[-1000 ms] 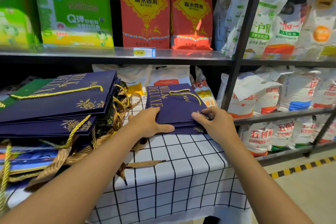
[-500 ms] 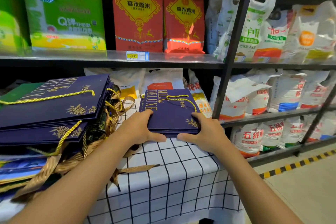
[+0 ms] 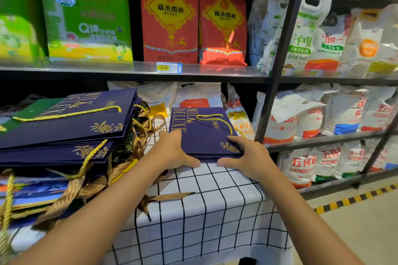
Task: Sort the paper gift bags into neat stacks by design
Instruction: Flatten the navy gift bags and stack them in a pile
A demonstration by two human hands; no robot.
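Observation:
A small, squared-up stack of navy "MILK DELUXE" gift bags (image 3: 204,133) with gold cord handles lies at the far right of the checked tablecloth (image 3: 215,200). My left hand (image 3: 172,153) presses against its near left corner, thumb along the front edge. My right hand (image 3: 247,159) brackets the near right corner, with its thumb on the front edge and fingers at the right side. A taller, untidy pile of mixed bags (image 3: 64,127) sits at the left, navy ones on top, a green bag (image 3: 36,107) behind and blue-orange ones underneath.
Gold ribbon handles (image 3: 71,191) spill from the left pile toward the middle of the table. A black metal shelf (image 3: 129,69) with rice packs runs just behind and above. Its upright post (image 3: 280,54) and sacks (image 3: 301,161) stand close on the right. A yellow-black floor stripe (image 3: 355,198) marks the aisle.
My right hand slid from the stack's right side down to its near right corner. My left hand stayed at the left corner. The stack's edges now line up more evenly.

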